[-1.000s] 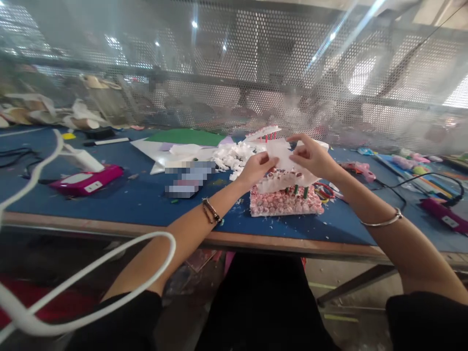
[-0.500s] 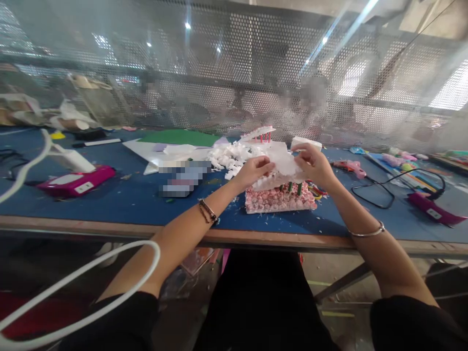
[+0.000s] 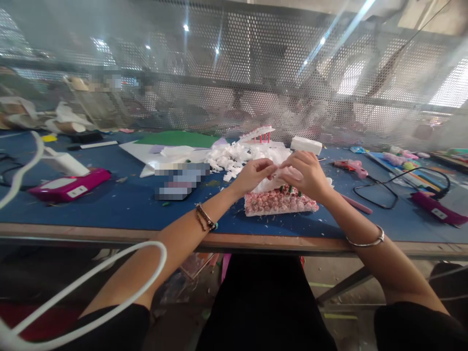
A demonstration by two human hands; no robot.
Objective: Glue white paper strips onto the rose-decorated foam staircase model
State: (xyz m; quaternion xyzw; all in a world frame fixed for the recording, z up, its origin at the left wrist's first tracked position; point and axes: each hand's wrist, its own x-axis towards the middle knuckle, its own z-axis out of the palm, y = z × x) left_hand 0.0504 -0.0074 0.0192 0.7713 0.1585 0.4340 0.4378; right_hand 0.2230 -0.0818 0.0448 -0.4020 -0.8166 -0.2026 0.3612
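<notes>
My left hand (image 3: 255,174) and my right hand (image 3: 306,174) meet over a small tiered model (image 3: 280,201) with a pink, bumpy base and green and red posts. Both hands pinch a thin white sheet (image 3: 283,171) between fingers and thumbs, just above the model's white upper tier. My right hand covers most of the sheet. The model stands on the blue table (image 3: 127,204) close to its front edge.
A heap of white scraps (image 3: 234,156), white and green sheets (image 3: 175,141), a white block (image 3: 306,145) and a second white tier on red posts (image 3: 258,132) lie behind. Pink devices (image 3: 69,185) (image 3: 437,207), a glue gun (image 3: 349,166) and black cable (image 3: 380,190) flank. A perforated screen (image 3: 237,73) backs the table.
Both hands have come down and closer together over the model, the white sheet folding smaller between them. The view shifted slightly.
</notes>
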